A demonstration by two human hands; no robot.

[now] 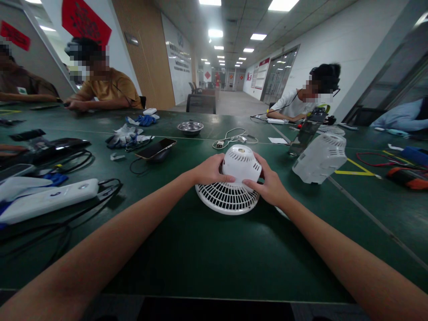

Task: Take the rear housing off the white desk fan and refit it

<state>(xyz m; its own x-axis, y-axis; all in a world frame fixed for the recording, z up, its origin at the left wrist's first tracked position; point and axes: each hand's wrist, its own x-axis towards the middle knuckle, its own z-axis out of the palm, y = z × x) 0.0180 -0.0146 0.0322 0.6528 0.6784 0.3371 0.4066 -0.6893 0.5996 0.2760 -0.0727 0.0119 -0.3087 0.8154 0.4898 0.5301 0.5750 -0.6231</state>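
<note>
White fan (238, 173) rests grille (230, 197) down on the table (234, 258), nearer than the bowl (190, 132) and right of it; left hand (211, 170) and right hand (272, 183) hold the housing (241, 160), fingers curled round opposite sides.

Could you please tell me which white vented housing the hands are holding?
The rounded housing above the round grille, between left hand and right hand; the angular housing stands apart, to the right.

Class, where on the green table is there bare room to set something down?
Free: tabletop in front of the white fan, between left forearm and right forearm; also between right forearm and white housing. Crowded: the left side, with gloves and a long white device.
</note>
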